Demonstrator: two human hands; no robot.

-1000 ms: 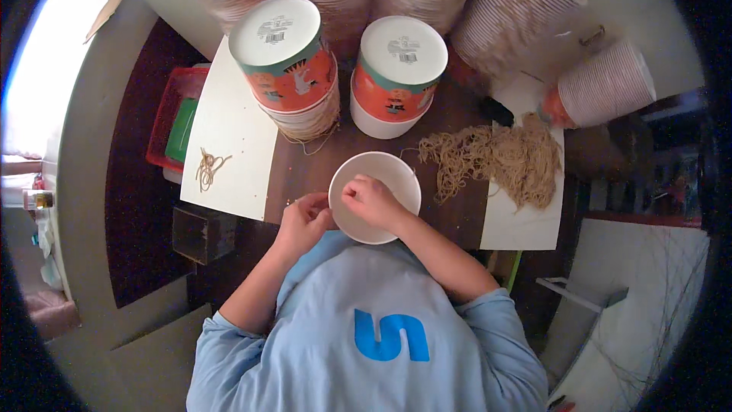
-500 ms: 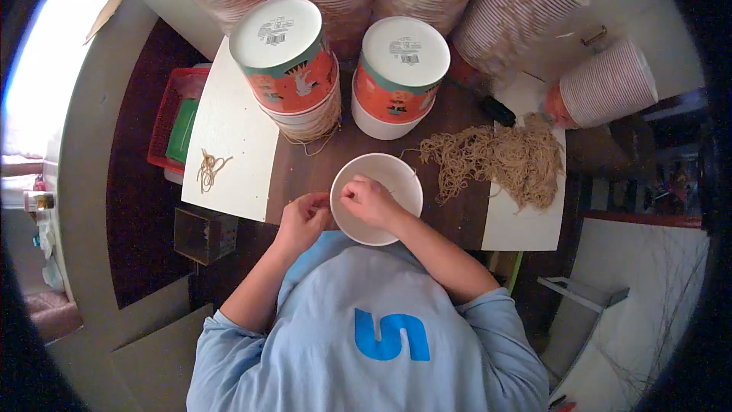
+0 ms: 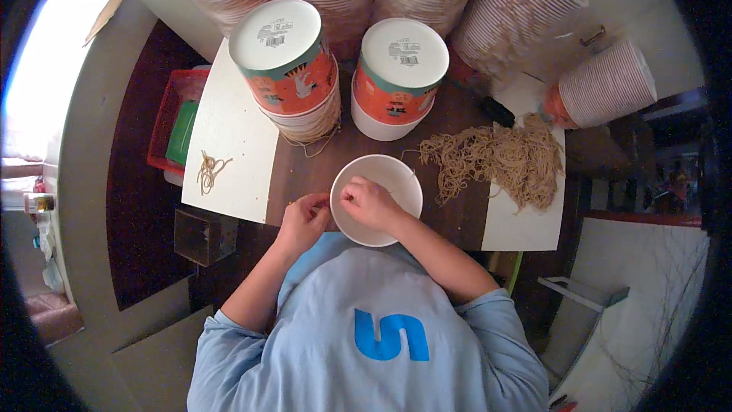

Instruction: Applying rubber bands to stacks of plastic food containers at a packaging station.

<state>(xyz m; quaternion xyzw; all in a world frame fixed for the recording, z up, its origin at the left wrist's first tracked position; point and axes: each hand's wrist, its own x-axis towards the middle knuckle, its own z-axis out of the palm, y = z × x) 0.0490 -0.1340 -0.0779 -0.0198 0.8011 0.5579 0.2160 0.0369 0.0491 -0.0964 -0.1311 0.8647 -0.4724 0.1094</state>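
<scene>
Both hands are right at the white cup point(image 3: 377, 200) sitting near the front edge of the table point(image 3: 313, 172), just ahead of the person's chest. Right hand point(image 3: 368, 204) is over the cup's mouth with fingers curled in, pinched like it's got something small, though I honestly can't tell what, maybe a bit of string. Left hand point(image 3: 303, 217) is at the cup's left rim, fingers also pinched together, touching or nearly touching the rim. Can't see whether a string runs between them, too small to make out. As for progress: looks like this one cup is mid-work and there's plenty left, judging by the big tangle of tan strings point(image 3: 492, 162) lying on the right side of the table, partly on a cream sheet point(image 3: 522, 225) at the right front corner. Only a small string bundle point(image 3: 208, 171) lies on the other cream sheet point(image 3: 229, 145) at the left edge. Behind the cup, toward the back edge, stand two upside-down cup stacks with orange and teal printing, the left stack point(image 3: 290, 69) and the right stack point(image 3: 395, 76), and loose string hangs around the bottom of the left one, so my guess is those are finished ones. Further back are sleeves of cups point(image 3: 518, 15) in plastic, probably the untouched supply, plus another stack on its side point(image 3: 606, 88) at the back right corner. Off the left edge there's a red tray point(image 3: 164, 126) with something green in it.
</scene>
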